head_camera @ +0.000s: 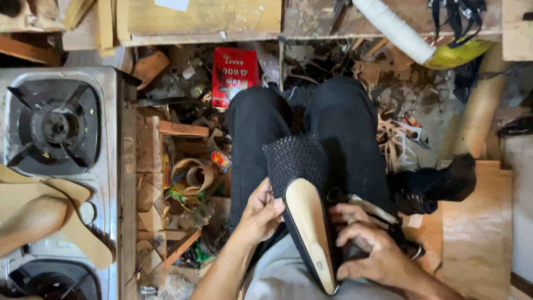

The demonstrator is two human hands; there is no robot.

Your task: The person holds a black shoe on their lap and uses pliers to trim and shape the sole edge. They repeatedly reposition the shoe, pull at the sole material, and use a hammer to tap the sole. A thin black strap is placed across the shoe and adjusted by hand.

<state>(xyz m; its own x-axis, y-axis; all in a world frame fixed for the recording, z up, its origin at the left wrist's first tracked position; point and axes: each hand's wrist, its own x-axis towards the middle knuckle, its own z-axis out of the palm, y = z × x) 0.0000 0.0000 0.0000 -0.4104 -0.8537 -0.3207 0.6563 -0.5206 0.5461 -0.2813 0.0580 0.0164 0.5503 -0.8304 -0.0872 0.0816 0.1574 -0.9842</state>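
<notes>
1. The left hand is closed on the near-left edge of a black shoe, thumb and fingers curled against the rim of its pale tan sole.
2. The shoe lies sole-up across the person's lap, its black woven mesh upper pointing to the far side, over the black trousers.
3. The right hand presses against the right side of the shoe, fingers bent around a dark tool with a pale blade-like part; its grip is closed, though exactly how it holds the tool cannot be told.
4. A second black shoe rests just right of the right knee, on a wooden board.
5. At the left stands a steel gas stove with two burners, and pale wooden shoe lasts lie over its near part.
6. Between the stove and the legs the floor holds wood scraps, a roll of tape and a red packet.
7. At the far right a white roll leans beside a yellow-green piece.
</notes>
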